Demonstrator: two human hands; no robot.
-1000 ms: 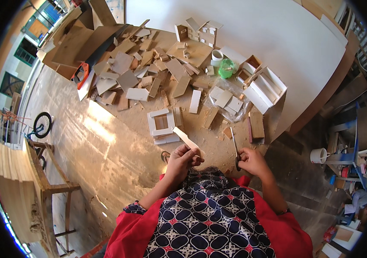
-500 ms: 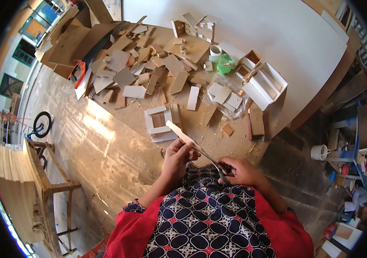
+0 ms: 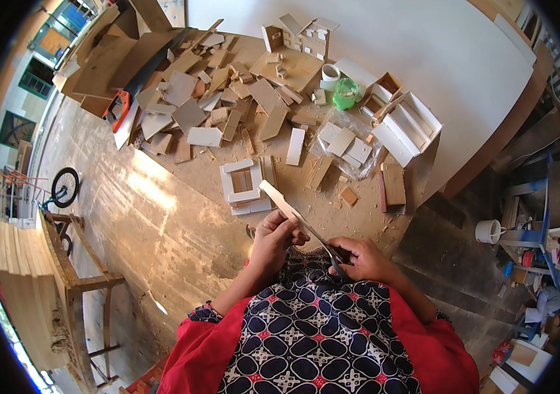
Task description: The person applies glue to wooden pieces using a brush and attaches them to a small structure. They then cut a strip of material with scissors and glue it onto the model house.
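Note:
My left hand (image 3: pixel 272 241) is closed, pinching a thin, pale strip (image 3: pixel 276 199) between thumb and fingers. One end of the strip points away from me, close to a small white-edged wooden frame (image 3: pixel 240 180). Its material looks like thin wood or card, but I cannot tell which. In my right hand (image 3: pixel 362 258) is a pair of scissors (image 3: pixel 319 240) with dark handles, its blades reaching toward the strip's near end by my left fingers. Part of the handles is hidden by my right fingers.
Offcuts (image 3: pixel 190 115) are heaped on the work board beyond my hands. Farther right are a green plastic container (image 3: pixel 345 94), a white box with compartments (image 3: pixel 412 128) and a clear bag (image 3: pixel 352 148) of pieces. An orange-handled saw (image 3: pixel 118 110) lies at the left.
The strip's far tip has shifted slightly right and away from me. My right hand has moved a little with the scissors, whose handles look closer together.

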